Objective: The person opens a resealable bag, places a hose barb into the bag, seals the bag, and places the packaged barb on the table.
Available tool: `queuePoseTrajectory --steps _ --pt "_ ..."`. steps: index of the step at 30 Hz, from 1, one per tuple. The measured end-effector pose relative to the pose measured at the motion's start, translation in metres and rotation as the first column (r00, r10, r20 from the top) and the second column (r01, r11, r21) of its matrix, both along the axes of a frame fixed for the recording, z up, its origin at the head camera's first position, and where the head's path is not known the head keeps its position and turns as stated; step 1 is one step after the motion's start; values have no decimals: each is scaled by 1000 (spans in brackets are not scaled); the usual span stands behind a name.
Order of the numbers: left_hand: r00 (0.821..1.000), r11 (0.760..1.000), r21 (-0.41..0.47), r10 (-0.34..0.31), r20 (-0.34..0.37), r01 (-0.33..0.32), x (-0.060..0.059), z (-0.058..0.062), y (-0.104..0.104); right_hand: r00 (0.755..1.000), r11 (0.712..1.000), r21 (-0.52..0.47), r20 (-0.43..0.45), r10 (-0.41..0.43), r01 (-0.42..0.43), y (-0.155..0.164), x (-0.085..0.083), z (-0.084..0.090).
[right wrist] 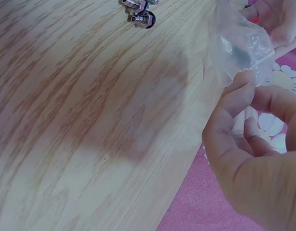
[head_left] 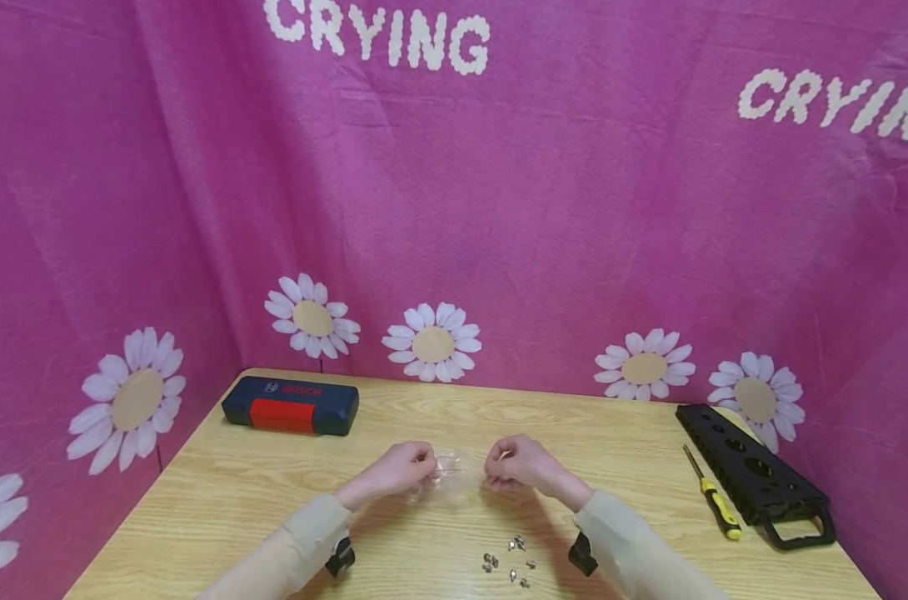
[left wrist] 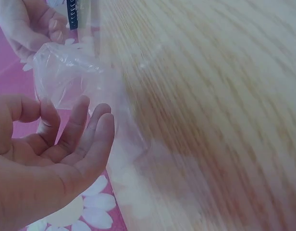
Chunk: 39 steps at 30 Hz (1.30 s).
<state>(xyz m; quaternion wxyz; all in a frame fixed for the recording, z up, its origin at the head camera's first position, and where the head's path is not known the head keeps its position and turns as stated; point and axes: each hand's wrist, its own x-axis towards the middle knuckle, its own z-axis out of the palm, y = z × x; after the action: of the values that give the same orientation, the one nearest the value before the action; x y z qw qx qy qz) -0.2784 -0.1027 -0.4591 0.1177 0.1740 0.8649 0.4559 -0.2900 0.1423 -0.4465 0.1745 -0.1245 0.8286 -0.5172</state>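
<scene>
A small clear plastic bag (head_left: 446,468) hangs between the two hands, just above the middle of the counter (head_left: 236,492), and I cannot tell if anything is inside it. The left hand (head_left: 401,468) and the right hand (head_left: 516,467) are both curled, and each one pinches an edge of the bag with fingertips and thumb. A few little metal screws (head_left: 510,562) lie on the counter near the wrists, and a blue case (head_left: 291,405), a screwdriver (head_left: 713,493) and a black tray (head_left: 754,472) sit further away.

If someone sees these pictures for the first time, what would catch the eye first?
Probably the pink daisy cloth behind the wooden table. Next, mid-table, the left hand and right hand holding a small clear plastic bag between them, with little metal screws scattered nearer the person.
</scene>
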Motion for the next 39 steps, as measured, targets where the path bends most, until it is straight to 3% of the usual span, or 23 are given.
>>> queuePoseTrajectory --steps 13,23,29,35,39 --pt "1000 998 54 23 -19 -22 1 1 0 1000 1000 -1 15 16 -16 -3 1 0" --pt "994 997 75 -3 -112 12 -1 -1 7 999 999 15 4 44 -44 -7 1 5" --pt "981 997 -23 -74 -180 71 2 -9 10 997 997 -2 16 72 -72 -7 0 5" --pt "963 978 -178 -151 -223 112 7 -13 14 996 996 -19 26 89 -89 -7 0 6" --pt "955 967 -218 -180 -235 129 6 -15 17 995 995 -15 30 94 -94 -8 1 8"
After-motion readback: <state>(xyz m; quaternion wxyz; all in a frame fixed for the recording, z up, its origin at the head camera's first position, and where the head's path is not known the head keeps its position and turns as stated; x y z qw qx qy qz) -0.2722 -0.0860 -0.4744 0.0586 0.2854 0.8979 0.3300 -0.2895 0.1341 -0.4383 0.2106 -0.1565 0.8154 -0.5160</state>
